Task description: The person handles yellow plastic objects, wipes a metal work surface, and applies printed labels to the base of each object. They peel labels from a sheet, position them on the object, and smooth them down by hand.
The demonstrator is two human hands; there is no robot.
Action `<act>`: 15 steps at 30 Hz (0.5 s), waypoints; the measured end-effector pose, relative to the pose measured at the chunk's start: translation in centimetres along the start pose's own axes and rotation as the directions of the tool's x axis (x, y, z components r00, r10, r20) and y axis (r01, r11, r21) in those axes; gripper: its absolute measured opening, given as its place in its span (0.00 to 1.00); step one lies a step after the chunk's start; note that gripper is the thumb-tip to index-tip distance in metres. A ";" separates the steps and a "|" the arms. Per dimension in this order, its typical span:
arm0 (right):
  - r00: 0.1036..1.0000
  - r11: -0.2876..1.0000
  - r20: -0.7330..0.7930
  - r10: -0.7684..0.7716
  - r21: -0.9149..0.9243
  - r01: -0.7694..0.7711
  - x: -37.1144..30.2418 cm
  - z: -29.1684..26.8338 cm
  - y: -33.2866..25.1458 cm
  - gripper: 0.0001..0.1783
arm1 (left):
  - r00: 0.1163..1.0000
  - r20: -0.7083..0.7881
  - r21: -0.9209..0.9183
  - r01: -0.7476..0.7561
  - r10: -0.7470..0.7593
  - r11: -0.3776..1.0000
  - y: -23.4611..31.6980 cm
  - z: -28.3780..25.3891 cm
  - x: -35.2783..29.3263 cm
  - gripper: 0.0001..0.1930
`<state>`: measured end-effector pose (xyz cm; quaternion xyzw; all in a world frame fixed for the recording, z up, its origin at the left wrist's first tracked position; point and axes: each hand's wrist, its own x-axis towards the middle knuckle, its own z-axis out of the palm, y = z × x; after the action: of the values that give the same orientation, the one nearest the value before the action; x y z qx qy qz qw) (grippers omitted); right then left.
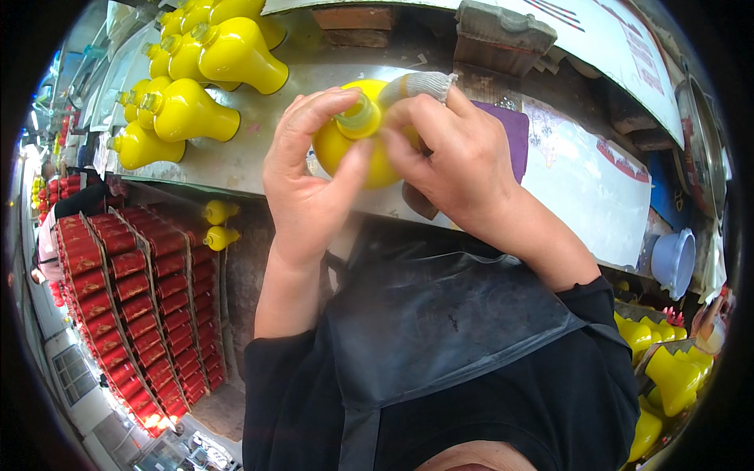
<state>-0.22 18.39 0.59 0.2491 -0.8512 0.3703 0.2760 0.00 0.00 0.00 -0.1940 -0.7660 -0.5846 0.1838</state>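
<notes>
A glossy yellow vase-shaped bottle (pixel 331 153) with a pale greenish neck (pixel 360 119) is between my hands above the worktop. My left hand (pixel 302 169) grips it, fingers curled over the far side and thumb pressed on the front beside the neck. My right hand (pixel 459 157) is at the bottle's right side, its fingers bent in and slightly blurred; whatever they may pinch is hidden. A grey knit finger cover (pixel 416 85) is on one of its fingers, lying against the bottle.
Several more yellow bottles (pixel 243 56) stand on the worktop (pixel 247 161) at the left. Stacked red boxes (pixel 129 286) are at the lower left. A purple sheet (pixel 510 137) and a white sheet (pixel 577 188) lie right. A pale blue bucket (pixel 674 263) and more yellow bottles (pixel 677 381) are far right.
</notes>
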 end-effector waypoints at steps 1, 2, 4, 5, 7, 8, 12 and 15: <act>1.000 1.000 0.002 0.000 0.004 0.000 0.0 0.0 0.0 0.08 | 1.000 0.001 0.008 -0.002 0.002 1.000 0.1 0.0 0.0 0.22; 1.000 1.000 0.002 0.003 0.011 -0.003 -0.1 -0.1 0.0 0.07 | 1.000 0.003 0.016 -0.004 0.004 1.000 0.1 0.0 -0.1 0.22; 1.000 0.999 -0.005 0.028 0.031 -0.028 -0.1 0.0 -0.1 0.07 | 1.000 0.001 0.017 -0.003 0.003 1.000 0.0 0.0 -0.1 0.21; 0.999 0.998 -0.012 0.042 0.045 -0.042 -0.2 0.0 -0.1 0.06 | 1.000 0.001 0.021 -0.005 0.005 1.000 0.0 0.0 -0.1 0.21; 0.995 0.994 -0.011 0.101 0.041 -0.101 0.0 -0.1 0.1 0.06 | 1.000 0.002 0.020 -0.005 0.005 1.000 0.0 -0.1 0.0 0.21; 0.991 0.991 -0.004 0.133 0.036 -0.133 0.0 -0.3 0.3 0.05 | 1.000 0.005 0.003 0.001 -0.001 1.000 0.0 -0.1 0.0 0.21; 0.983 0.987 0.127 0.133 0.071 -0.142 0.7 -1.9 1.4 0.09 | 1.000 0.000 0.039 -0.015 0.015 0.999 -0.2 0.0 0.0 0.22; 0.990 1.000 0.140 -0.021 0.025 0.018 1.2 -2.1 1.6 0.09 | 0.999 0.002 0.072 -0.049 0.049 0.996 -0.3 0.0 0.1 0.22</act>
<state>-1.50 20.68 1.84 0.2863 -0.8616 0.3592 0.2161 -0.20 -0.07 -0.20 -0.2059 -0.7818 -0.5518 0.2047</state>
